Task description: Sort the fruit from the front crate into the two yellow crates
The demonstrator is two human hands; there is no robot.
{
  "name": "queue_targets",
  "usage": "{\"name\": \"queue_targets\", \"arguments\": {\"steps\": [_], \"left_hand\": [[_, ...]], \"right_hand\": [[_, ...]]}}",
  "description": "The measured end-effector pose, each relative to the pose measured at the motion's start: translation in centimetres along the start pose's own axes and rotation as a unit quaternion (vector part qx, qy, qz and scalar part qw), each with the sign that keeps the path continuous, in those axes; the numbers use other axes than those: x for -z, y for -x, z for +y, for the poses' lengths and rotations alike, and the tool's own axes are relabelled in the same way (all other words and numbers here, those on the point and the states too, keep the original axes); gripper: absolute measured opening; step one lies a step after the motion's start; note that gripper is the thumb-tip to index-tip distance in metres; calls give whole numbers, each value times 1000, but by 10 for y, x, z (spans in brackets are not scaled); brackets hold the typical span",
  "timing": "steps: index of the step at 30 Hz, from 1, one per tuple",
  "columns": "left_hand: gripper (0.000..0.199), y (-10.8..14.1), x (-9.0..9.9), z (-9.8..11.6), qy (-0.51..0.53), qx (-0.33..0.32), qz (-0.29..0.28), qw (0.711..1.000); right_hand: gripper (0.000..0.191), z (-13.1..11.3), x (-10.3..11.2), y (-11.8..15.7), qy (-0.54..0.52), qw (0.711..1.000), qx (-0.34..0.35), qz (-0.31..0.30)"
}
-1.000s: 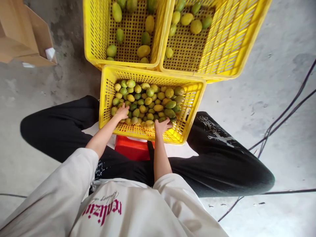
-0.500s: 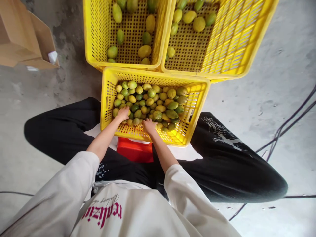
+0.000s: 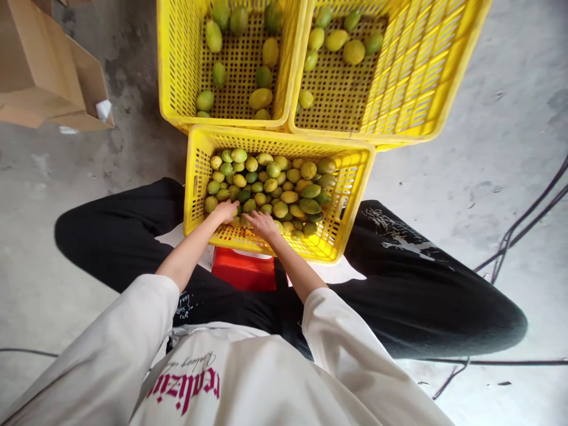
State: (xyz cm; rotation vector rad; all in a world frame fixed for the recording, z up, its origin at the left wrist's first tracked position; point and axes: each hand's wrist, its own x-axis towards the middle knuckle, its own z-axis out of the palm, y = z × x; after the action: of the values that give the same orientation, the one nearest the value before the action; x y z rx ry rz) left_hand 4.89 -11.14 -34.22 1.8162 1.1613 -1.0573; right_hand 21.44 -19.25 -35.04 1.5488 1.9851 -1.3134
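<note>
Three yellow crates stand on the floor in front of me. The near crate point(image 3: 350, 183), between my knees, holds a heaped pile of green-yellow fruit point(image 3: 288, 183); roughly forty show on top, and those underneath I cannot count. The far-left crate point(image 3: 177, 65) holds nine fruit in view, scattered over its base. The far-right crate point(image 3: 421, 71) holds seven in view. Both far crates run past the top edge, so their counts are partial. Two hands are in the near crate: my left hand point(image 3: 225, 210) and my right hand point(image 3: 262, 223). One red stool point(image 3: 243, 272) beneath. One cardboard box point(image 3: 44, 71) at the floor's far-left corner. Several black cables point(image 3: 523, 219) along the floor's right edge; exact number unclear.
</note>
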Motion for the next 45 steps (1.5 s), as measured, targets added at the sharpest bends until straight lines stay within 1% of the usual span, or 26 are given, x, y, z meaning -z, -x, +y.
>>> {"name": "queue_targets", "arguments": {"steps": [2,6,9,11,13,14,17,18,19,20,21,22,23,24,26,28,30,31,33,35,37,38,39,41,43,45], "left_hand": [[66,5,-2,1,-4,-7,-14,1000],[70,16,1,6,-15,-2,-20,1000],[71,24,18,12,-17,-1,1,1000],[73,33,38,14,-21,-1,35,999],[73,47,65,15,-26,-11,77,997],[73,56,79,14,-30,-21,99,994],[69,92,121,14,-31,-49,173,983],[66,105,132,14,-9,-66,211,975],[63,118,140,16,24,-85,253,963],[60,130,147,18,73,-108,302,944],[58,141,151,20,138,-133,349,917],[55,150,153,23,222,-155,382,884],[52,157,154,27,319,-176,393,844],[47,163,154,32,420,-196,378,801],[40,168,151,43,589,-229,303,714],[37,168,149,53,693,-242,239,636],[34,167,146,62,753,-235,212,577],[31,166,145,65,773,-230,198,557],[26,165,144,67,803,-218,160,532],[21,164,143,66,822,-201,136,516],[16,162,143,63,833,-179,136,506],[14,161,143,62,836,-168,139,504],[12,160,143,61,838,-158,141,504],[12,157,142,60,841,-141,138,503],[14,154,141,61,849,-129,127,497],[15,152,140,63,861,-120,118,479]], "right_hand": [[50,-7,-4,-6,7,1000,2,1],[48,-11,-6,-7,19,999,-26,25],[51,-8,1,0,24,998,-19,53],[53,-6,11,3,24,996,-18,80],[53,-7,30,3,19,993,-24,114],[52,-9,42,3,16,991,-25,132],[49,-11,94,10,6,982,-9,187],[48,-11,115,18,7,979,2,202],[47,-10,135,29,9,975,13,220],[47,-8,155,43,11,970,40,240],[48,-6,172,59,11,961,68,268],[47,-3,186,77,4,950,104,295],[46,0,196,94,-17,938,137,318],[46,4,203,109,-58,927,162,333],[48,13,208,131,-196,892,195,358],[47,20,206,139,-365,835,187,366],[45,23,204,138,-486,774,162,373],[41,23,204,136,-531,747,155,369],[35,21,204,131,-604,700,160,346],[32,19,206,127,-659,657,171,324],[31,16,206,126,-701,619,182,304],[32,15,207,125,-716,605,185,295],[32,14,206,124,-726,596,186,287],[32,12,206,122,-735,589,180,282],[33,10,204,117,-735,590,170,289],[38,10,201,112,-731,597,152,295]]}}
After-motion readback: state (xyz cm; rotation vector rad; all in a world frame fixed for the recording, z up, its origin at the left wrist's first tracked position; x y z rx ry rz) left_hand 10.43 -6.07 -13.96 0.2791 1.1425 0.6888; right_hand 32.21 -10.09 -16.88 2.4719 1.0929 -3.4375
